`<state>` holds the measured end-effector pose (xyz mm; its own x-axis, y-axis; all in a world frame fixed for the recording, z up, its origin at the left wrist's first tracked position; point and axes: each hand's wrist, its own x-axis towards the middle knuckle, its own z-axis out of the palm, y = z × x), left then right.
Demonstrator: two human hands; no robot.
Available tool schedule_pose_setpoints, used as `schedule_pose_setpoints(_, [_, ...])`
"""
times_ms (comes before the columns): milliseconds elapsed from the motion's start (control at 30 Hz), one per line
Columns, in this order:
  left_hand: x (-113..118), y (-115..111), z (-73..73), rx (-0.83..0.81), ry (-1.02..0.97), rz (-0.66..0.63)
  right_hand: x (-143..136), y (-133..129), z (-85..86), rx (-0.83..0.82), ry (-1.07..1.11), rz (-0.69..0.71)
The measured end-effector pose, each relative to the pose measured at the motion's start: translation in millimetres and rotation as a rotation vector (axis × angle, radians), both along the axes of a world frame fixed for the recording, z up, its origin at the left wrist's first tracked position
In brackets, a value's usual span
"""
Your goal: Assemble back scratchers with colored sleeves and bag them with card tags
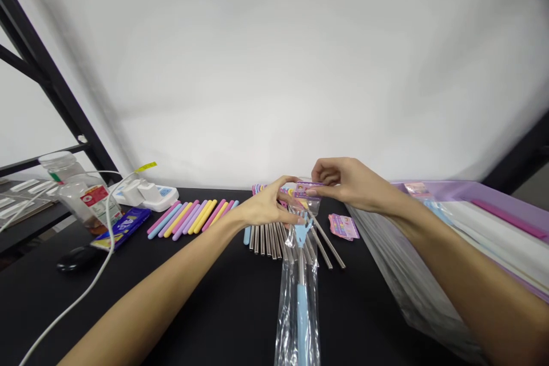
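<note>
A light-blue back scratcher [302,314] with a small hand-shaped head and a metal rod lies inside a long clear plastic bag [284,320], its handle pointing toward me. My left hand [268,205] is closed on the bag's far end, just beyond the scratcher's head. Between the thumb and fingers of my right hand [349,183] is a purple printed card [306,189], at the bag's mouth; whether its edge is inside I cannot tell. Beneath and beyond my left hand lie several metal rods [265,243] with coloured ends.
Several pastel handles [191,220] lie in a row at the left. More printed cards [343,226] are stacked at the right, beside a lilac bin [454,187] and clear bags [381,257]. A jar [86,189], power strip [160,197], mouse [77,258] and white cable [109,229] occupy the left.
</note>
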<state>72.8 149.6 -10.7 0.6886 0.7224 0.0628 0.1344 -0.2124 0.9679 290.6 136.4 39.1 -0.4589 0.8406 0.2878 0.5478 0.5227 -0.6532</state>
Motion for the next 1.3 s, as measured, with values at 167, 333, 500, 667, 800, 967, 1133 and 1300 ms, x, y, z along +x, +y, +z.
schedule_pose_setpoints(167, [1.8, 1.1, -1.1, 0.003, -0.031, 0.000, 3.9, 1.7, 0.8, -0.158, 0.090, 0.034])
schedule_pose_setpoints(333, [1.3, 2.7, -2.7, 0.033, -0.023, -0.006, 3.6, 0.7, 3.1, -0.132, 0.034, 0.034])
schedule_pose_setpoints(500, [1.0, 0.9, 0.2, 0.045, -0.021, -0.005, -1.6, 0.0, 2.7, -0.081, 0.059, 0.012])
schedule_pose_setpoints(667, [-0.1, 1.5, 1.1, 0.039, -0.038, -0.008, -0.6, -6.5, 7.8, -0.131, -0.008, 0.120])
schedule_pose_setpoints(800, [-0.3, 3.5, -0.5, 0.024, -0.053, 0.009, -1.6, -7.9, 5.9, -0.114, -0.012, 0.074])
schedule_pose_setpoints(967, [0.2, 2.3, 1.9, 0.010, -0.040, 0.026, -0.4, -3.8, 1.4, -0.102, 0.067, 0.017])
schedule_pose_setpoints(1133, [-1.0, 0.9, 9.1, 0.022, -0.143, 0.057, 0.0, -13.1, 6.8, -0.266, -0.039, -0.094])
schedule_pose_setpoints(1300, [7.1, 5.0, 14.9, 0.147, -0.302, 0.423, -6.9, -35.6, -0.8, -0.604, 0.086, 0.017])
